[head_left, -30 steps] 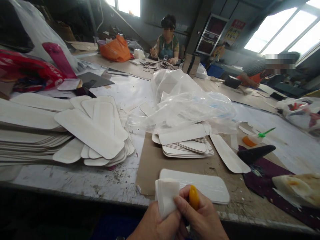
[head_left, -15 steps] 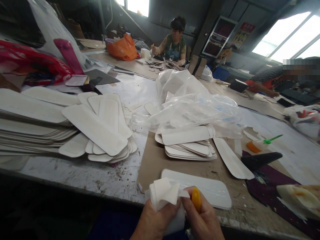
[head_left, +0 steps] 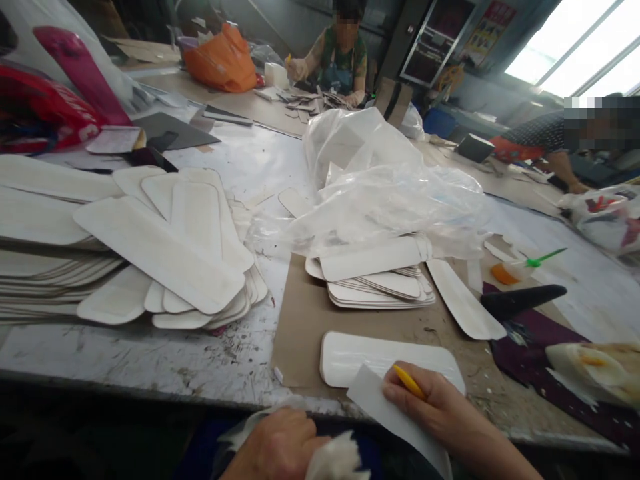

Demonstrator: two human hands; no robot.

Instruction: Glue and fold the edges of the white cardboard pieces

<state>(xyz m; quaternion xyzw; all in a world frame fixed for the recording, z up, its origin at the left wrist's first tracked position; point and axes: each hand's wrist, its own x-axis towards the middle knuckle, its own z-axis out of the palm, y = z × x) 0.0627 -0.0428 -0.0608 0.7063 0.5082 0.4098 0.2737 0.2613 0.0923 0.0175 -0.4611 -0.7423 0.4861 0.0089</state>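
Observation:
My right hand (head_left: 440, 403) is closed on a flat white strip (head_left: 370, 393), with a yellow-handled tool (head_left: 407, 381) also in its grip; the tool's working end is hidden. One end of the strip overlaps a white rounded panel (head_left: 345, 353) lying near the table's front edge. Lower down, below that edge, my left hand (head_left: 280, 443) is closed around a bunch of thin white sheets (head_left: 337, 457). Behind the panel sits a stack of similar white panels (head_left: 373, 260), and a single panel (head_left: 465, 300) lies to its right.
Piles of white panels (head_left: 165, 253) cover the left side. Clear plastic sheeting (head_left: 380, 180) is heaped behind the stack. At right are a dark pointed object (head_left: 525, 301), a purple cloth (head_left: 540, 373) and a cup with a green stick (head_left: 515, 272). Two people work farther back.
My hands have moved apart. The right hand has drawn a white strip away and laid its end over the panel; the left hand has dropped lower with the bunch of sheets.

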